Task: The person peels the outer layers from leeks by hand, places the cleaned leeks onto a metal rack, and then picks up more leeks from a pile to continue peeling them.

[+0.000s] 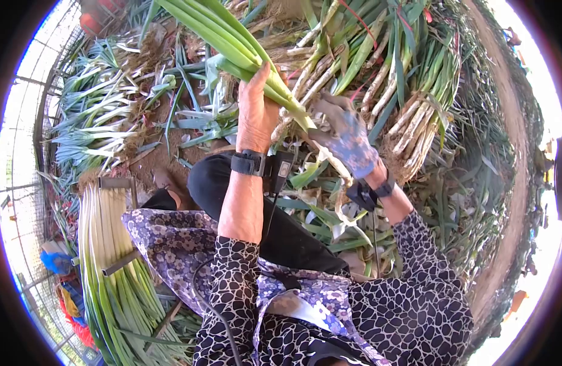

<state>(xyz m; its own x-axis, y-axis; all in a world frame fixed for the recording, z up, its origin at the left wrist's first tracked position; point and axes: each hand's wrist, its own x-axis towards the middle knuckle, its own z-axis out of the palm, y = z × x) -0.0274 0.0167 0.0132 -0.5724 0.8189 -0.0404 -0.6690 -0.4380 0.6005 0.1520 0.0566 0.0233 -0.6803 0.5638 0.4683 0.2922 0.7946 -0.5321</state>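
My bare left hand is closed around a large green onion, its thick green leaves pointing to the upper left. My right hand, in a soiled patterned glove, is closed on the lower part of the same stalk. Below the glove a pale strip of stalk or peel hangs down, with ragged ends. Part of the stalk is hidden behind the gloved fingers. Both wrists wear black straps.
Unpeeled green onions lie piled at upper right. More bundles lie on the soil at left. Peeled stalks rest in a metal frame at lower left. Loose peelings cover the ground before my knees.
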